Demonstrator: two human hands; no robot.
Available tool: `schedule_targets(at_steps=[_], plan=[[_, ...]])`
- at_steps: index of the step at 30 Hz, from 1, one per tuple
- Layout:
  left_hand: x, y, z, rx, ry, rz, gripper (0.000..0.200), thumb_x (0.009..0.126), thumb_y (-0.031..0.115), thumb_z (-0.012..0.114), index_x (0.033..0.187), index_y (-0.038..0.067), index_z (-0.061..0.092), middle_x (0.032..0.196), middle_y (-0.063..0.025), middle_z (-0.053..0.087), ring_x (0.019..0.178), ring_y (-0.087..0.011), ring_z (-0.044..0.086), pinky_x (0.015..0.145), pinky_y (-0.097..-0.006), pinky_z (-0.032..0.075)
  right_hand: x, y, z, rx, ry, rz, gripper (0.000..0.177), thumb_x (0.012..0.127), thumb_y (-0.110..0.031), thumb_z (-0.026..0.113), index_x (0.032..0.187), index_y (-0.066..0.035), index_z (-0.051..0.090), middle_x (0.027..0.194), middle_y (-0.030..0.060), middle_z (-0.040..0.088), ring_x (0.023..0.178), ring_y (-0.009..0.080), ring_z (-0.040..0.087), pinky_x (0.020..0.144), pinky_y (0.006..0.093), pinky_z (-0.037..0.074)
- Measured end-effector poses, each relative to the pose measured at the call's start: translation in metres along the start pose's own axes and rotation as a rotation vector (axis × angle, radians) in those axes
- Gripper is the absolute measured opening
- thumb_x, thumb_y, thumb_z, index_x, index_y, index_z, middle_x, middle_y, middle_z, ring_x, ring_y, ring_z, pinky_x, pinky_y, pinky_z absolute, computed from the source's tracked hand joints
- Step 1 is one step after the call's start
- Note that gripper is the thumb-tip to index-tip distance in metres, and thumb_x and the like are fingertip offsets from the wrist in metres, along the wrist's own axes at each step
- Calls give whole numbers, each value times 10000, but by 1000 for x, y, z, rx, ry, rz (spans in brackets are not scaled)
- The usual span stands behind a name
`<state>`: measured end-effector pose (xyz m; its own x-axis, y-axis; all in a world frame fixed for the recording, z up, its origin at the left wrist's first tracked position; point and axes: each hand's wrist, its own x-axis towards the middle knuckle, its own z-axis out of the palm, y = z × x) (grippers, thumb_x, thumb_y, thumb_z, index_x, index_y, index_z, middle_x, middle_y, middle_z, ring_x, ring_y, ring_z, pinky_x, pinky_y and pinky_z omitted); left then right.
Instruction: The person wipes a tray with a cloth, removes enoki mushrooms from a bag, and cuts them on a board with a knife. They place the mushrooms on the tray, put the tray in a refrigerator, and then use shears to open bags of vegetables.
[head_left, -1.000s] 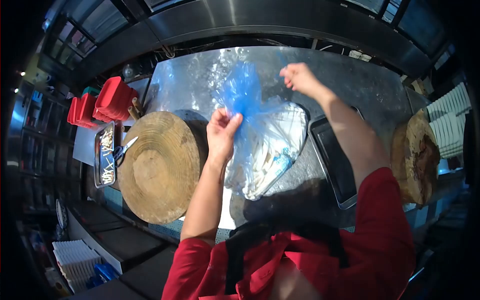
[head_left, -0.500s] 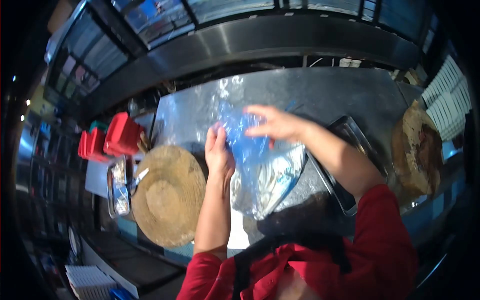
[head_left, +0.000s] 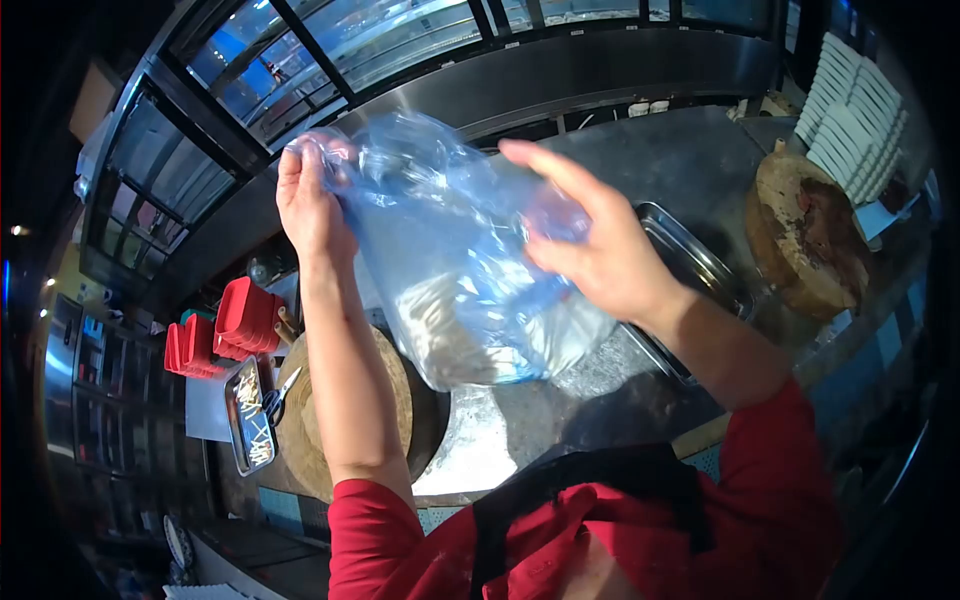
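Observation:
A thin, see-through blue plastic bag (head_left: 430, 230) is spread wide between my hands, above the metal table. My left hand (head_left: 315, 200) is closed on the bag's upper left edge. My right hand (head_left: 600, 235) is on the bag's right side, its index finger and thumb apart with blue film between them. Behind the lower part of the bag, whitish material (head_left: 565, 335) shows on the table; what it is cannot be made out through the film.
A round wooden block (head_left: 300, 435) stands at left, beside scissors (head_left: 280, 395), a small tray (head_left: 250, 420) and red containers (head_left: 247, 315). At right are a metal tray (head_left: 690, 260), another wooden block (head_left: 800, 235) and stacked white dishes (head_left: 850, 120).
The blue bag has gone from bunched to spread wide. My left hand has moved up and left, my right hand slightly right. The view has shifted.

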<state>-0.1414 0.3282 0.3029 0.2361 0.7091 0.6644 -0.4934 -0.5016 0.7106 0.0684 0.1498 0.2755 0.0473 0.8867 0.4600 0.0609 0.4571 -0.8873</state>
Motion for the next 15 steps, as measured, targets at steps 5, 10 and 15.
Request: schedule_targets(at_steps=[5,10,15], plan=[[-38,-52,-30,426,88,-331,140,913,166,498,991,67,559,815,-28,586,691,-66,514,572,-205,404,-75,44,-11,101,-10,247,624,701,116,501,1299,-36,409,1208,109,499,1030,117,489,868,243,397],[-89,-25,7,1148,-50,320,439,770,39,625,1183,49,478,1047,-95,573,977,-226,542,857,-326,417,-89,50,-17,-62,90,346,577,747,73,562,1291,-17,390,1120,111,538,975,118,516,837,252,421],[-141,-41,85,1098,-782,175,394,796,182,624,1155,63,512,1072,-157,572,1028,-284,545,988,-443,326,-83,44,-29,-218,133,406,588,745,16,604,1283,-37,373,979,102,565,858,136,555,771,283,446]])
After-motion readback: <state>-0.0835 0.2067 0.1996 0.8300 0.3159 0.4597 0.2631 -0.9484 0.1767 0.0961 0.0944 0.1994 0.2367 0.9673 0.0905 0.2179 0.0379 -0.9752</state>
